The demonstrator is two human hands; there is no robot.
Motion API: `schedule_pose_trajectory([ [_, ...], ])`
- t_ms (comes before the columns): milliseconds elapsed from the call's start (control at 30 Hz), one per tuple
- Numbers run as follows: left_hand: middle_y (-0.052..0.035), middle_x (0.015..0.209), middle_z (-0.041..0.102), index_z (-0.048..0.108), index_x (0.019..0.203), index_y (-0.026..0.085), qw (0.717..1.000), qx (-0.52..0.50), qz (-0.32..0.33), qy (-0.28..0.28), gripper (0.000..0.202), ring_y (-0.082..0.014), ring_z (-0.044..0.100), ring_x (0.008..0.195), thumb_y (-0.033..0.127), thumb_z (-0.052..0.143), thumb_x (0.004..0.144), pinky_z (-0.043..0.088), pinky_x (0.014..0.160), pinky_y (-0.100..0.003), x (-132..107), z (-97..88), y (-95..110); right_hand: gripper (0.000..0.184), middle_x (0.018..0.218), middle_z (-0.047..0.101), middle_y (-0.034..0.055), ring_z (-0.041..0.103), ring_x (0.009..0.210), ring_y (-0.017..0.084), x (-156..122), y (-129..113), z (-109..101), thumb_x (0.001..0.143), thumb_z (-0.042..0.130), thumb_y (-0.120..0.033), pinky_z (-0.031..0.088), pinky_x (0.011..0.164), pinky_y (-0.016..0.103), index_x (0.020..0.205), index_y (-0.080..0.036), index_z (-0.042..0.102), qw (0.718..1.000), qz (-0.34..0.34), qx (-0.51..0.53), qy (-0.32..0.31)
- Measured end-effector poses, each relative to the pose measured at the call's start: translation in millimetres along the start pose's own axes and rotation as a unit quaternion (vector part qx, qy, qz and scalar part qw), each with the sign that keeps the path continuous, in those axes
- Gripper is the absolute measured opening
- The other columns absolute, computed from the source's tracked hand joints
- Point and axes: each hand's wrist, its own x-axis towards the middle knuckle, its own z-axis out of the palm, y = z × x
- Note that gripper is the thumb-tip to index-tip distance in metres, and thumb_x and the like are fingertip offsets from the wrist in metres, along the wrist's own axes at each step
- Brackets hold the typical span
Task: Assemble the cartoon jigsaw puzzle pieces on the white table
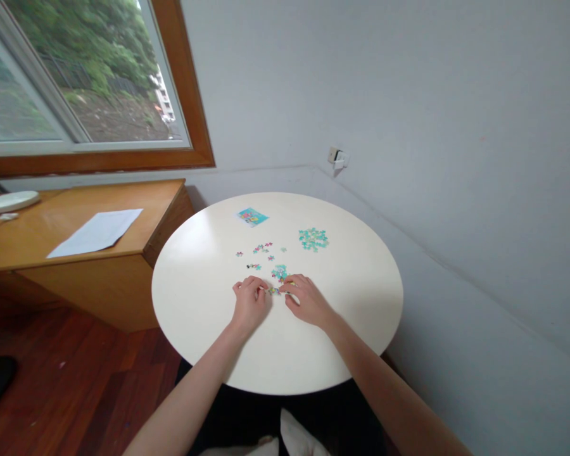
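My left hand (254,297) and my right hand (306,296) rest near the middle of a round white table (285,354). Between their fingertips lie a few small colourful jigsaw puzzle pieces (274,291). The left fingers are pinched at the left end of these pieces, and the right thumb and fingers close on their right end. Just beyond, a joined turquoise patch of puzzle (280,271) lies partly behind the right fingers. Loose pink and green pieces (262,248) are scattered further off. A heap of turquoise pieces (313,239) sits to the right.
A small picture card (253,216) lies at the table's far left. Left of the table stands a wooden desk (85,278) with a white paper sheet (97,232) and a white round object (9,201). A wall socket with a plug (339,158) is behind the table.
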Motion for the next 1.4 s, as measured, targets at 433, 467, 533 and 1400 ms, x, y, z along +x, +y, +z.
schedule_pose_trajectory([
  [433,-0.0051,0.097,0.062,0.065,0.087,0.021,0.998,0.054,0.007,-0.035,0.018,-0.0206,0.054,0.095,0.015,0.051,0.077,0.028,0.085,-0.041,-1.2,5.4,0.6,0.025,0.107,0.059,0.0069,0.051,0.102,0.02,1.8,-0.2,1.9,0.084,0.055,-0.026,0.04,0.086,0.035,0.108,-0.022,0.056,0.999,0.029,-0.016,-0.001],
  [467,-0.0057,0.099,0.061,0.065,0.088,0.022,0.997,0.064,0.014,-0.043,0.016,-0.0211,0.053,0.096,0.018,0.053,0.078,0.028,0.085,-0.041,-1.5,6.1,0.6,0.024,0.107,0.059,0.0068,0.051,0.103,0.02,2.1,-0.1,2.3,0.083,0.056,-0.027,0.039,0.086,0.035,0.107,-0.022,0.056,0.999,0.033,-0.019,-0.007],
  [533,-0.0061,0.1,0.061,0.065,0.087,0.022,0.995,0.076,0.021,-0.061,0.013,-0.0215,0.052,0.097,0.022,0.055,0.079,0.027,0.085,-0.041,-1.7,6.8,0.7,0.023,0.106,0.059,0.0063,0.051,0.102,0.02,3.2,0.0,3.6,0.082,0.058,-0.029,0.039,0.086,0.035,0.103,-0.022,0.057,0.999,0.047,-0.022,-0.015],
  [1400,-0.0053,0.094,0.063,0.064,0.084,0.02,0.994,0.069,0.016,-0.088,0.012,-0.0217,0.051,0.097,0.019,0.053,0.081,0.027,0.085,-0.041,-1.0,5.4,1.5,0.008,0.11,0.06,0.0069,0.051,0.106,0.021,4.9,-11.8,20.4,0.086,0.053,-0.026,0.031,0.088,0.039,0.092,-0.021,0.055,0.991,0.127,-0.029,0.025],
])
